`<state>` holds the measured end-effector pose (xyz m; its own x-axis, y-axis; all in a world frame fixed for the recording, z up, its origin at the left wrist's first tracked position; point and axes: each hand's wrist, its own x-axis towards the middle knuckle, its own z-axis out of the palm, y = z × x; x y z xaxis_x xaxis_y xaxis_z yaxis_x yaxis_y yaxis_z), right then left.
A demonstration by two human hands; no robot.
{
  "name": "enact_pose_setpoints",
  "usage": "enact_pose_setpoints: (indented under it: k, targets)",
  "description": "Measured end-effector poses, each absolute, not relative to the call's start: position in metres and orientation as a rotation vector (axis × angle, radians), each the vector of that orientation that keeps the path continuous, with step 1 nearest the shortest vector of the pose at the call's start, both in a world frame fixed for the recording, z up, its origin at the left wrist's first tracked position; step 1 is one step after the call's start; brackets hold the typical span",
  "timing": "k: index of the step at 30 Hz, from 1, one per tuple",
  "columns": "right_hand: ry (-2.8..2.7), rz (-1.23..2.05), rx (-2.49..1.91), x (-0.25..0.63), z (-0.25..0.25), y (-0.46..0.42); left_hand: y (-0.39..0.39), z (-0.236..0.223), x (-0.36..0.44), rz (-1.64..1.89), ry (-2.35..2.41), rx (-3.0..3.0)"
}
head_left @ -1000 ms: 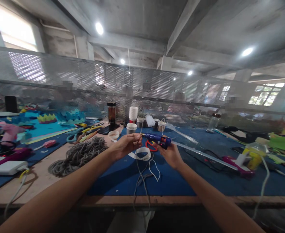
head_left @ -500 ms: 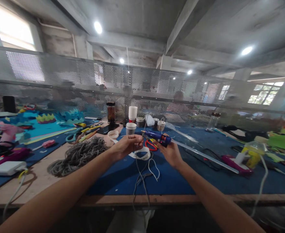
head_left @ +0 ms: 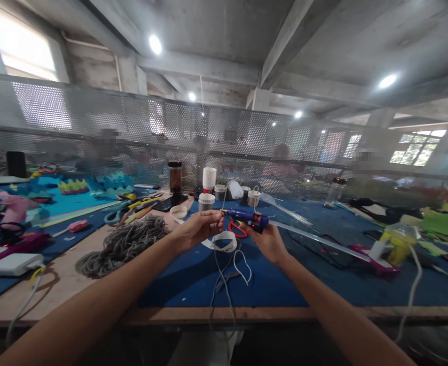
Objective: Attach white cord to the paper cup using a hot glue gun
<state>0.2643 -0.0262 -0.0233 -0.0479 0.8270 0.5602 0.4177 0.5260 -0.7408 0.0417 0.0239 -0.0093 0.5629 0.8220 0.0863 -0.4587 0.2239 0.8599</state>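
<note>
In my right hand [head_left: 268, 241] is a blue hot-glue gun [head_left: 243, 217], its nozzle pointing left and a long clear glue stick [head_left: 323, 239] running out of its back. My left hand [head_left: 199, 229] is pinched on a thin grey cord [head_left: 226, 195], close to the nozzle; the exact grip is partly hidden by the fingers. More of the cord hangs below the hands in loops over the table edge. A white printed paper strip [head_left: 224, 245], curled into a ring, lies under the hands. Red-handled scissors [head_left: 237, 230] lie behind it.
A heap of grey cord [head_left: 127, 244] lies left on the blue-topped table [head_left: 170, 290]. Behind stand paper cups [head_left: 206, 202] and a dark drink jar [head_left: 174, 178]. Teal scissors [head_left: 113, 216] lie left; a yellow-filled bottle [head_left: 401, 236] stands right. A perforated metal screen [head_left: 239, 127] closes the back.
The glue gun's nozzle has dipped slightly and moved closer to my left fingertips. The rear of the glue stick has risen a little. Both hands keep their grip.
</note>
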Motion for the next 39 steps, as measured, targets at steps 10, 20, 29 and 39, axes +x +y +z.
enact_pose_setpoints:
  k: [10,20,29,39]
  targets:
    - [-1.689,0.293,-1.073,0.2691,-0.0281,-0.0197,0.0247,-0.0129,0.0430,0.948,0.466,1.106]
    - [-1.723,0.270,-1.016,0.2659,-0.0303,-0.0200,0.0259,-0.0124,0.0422,0.994,0.512,1.116]
    - [-1.662,0.332,-1.047,0.2698,-0.0272,-0.0186,0.0241,-0.0159,0.0442,0.941,0.475,1.148]
    - [-1.674,0.303,-1.050,0.2678,-0.0277,-0.0188,0.0244,-0.0146,0.0441,0.981,0.484,1.129]
